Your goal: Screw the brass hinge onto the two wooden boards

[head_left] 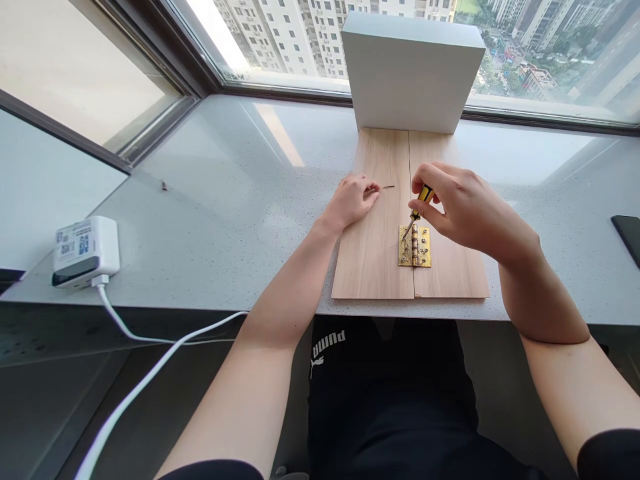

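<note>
My right hand (457, 207) grips a small screwdriver (424, 195) by its yellow and black handle. The shaft slants down and its tip meets the left leaf of a brass hinge (425, 248). That hinge lies open across the seam between two wooden boards, the left board (367, 267) and the right board (457, 277). Small screws show in the hinge holes. My left hand (354, 198) rests on the left board with its fingers curled together; whatever they may hold is hidden. Just beyond those fingertips is a thin screw (389, 187) on the wood.
A pale box (413, 80) stands at the far end of the boards, by the window. On the left of the speckled counter (215, 200) sits a white device (87, 250) with a white cable (150, 373) hanging over the edge. A dark phone-like object (629, 235) lies far right.
</note>
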`<state>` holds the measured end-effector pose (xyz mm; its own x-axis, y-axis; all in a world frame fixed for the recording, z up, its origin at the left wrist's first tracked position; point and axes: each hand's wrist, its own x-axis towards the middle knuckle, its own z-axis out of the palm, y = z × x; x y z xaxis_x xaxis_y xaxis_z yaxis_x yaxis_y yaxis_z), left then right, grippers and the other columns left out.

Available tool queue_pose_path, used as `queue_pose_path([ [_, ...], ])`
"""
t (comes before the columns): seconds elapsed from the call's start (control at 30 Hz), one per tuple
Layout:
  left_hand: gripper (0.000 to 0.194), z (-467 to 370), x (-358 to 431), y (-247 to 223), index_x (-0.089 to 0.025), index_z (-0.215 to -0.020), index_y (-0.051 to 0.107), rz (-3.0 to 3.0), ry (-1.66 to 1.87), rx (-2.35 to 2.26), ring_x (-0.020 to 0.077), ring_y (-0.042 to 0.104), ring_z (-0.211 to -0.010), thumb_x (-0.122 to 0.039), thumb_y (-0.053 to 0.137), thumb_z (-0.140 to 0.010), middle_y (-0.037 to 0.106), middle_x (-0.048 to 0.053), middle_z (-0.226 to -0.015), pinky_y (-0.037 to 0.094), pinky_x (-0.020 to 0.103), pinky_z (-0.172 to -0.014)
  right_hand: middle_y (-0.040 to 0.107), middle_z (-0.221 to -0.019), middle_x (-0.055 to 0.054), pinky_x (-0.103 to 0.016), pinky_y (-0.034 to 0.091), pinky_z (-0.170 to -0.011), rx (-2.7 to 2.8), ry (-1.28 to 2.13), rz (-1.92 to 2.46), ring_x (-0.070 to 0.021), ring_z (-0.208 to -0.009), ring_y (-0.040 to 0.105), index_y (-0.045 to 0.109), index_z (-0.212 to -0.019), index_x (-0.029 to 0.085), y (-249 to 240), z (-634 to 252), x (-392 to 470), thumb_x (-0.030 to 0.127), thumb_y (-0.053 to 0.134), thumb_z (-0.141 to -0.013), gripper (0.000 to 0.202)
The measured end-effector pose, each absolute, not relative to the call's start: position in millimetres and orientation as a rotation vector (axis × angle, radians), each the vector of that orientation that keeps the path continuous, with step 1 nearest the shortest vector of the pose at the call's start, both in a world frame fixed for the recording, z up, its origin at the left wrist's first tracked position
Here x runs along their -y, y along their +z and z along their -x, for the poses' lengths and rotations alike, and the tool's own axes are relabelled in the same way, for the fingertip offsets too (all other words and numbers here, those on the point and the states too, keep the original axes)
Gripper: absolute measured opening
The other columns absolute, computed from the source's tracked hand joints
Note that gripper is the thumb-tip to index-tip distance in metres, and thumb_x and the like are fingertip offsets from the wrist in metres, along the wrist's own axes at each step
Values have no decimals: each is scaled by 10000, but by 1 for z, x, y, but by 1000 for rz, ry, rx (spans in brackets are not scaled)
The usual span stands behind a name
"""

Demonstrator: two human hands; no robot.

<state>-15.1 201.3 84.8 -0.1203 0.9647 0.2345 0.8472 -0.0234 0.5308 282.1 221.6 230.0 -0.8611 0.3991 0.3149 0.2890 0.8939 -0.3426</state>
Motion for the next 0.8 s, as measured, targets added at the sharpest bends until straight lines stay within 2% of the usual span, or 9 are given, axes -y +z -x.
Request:
queue_pose_path([
  [0.13, 279, 14, -201, 85, -164, -1303, 911, -1931, 851, -2044, 414, 730, -1416, -223, 697, -1135, 854, 168, -1340, 531, 605, -1356, 773, -1150, -102, -417, 460, -846, 2689, 414, 468, -254, -930, 676, 563, -1136, 260, 231, -283, -221, 238, 652, -1160, 95],
  [0.6, 253, 15, -202, 83, -194, -1261, 910, -1925, 876, -2039, 417, 734, -1424, -230, 697, -1130, 872, 152, -1335, 535, 613, -1348, 762, -1147, -96, -422, 476, -852, 2688, 412, 446, -265, -954, 680, 604, -1154, 263, 230, -282, -219, 224, 647, -1172, 61],
  [0.8, 267, 14, -203, 83, -178, -1271, 915, -1932, 875, -2036, 414, 740, -1418, -218, 692, -1129, 869, 161, -1339, 531, 613, -1355, 743, -1130, -100, -424, 487, -858, 2707, 420, 453, -262, -955, 686, 568, -1139, 260, 232, -283, -219, 225, 633, -1176, 82],
])
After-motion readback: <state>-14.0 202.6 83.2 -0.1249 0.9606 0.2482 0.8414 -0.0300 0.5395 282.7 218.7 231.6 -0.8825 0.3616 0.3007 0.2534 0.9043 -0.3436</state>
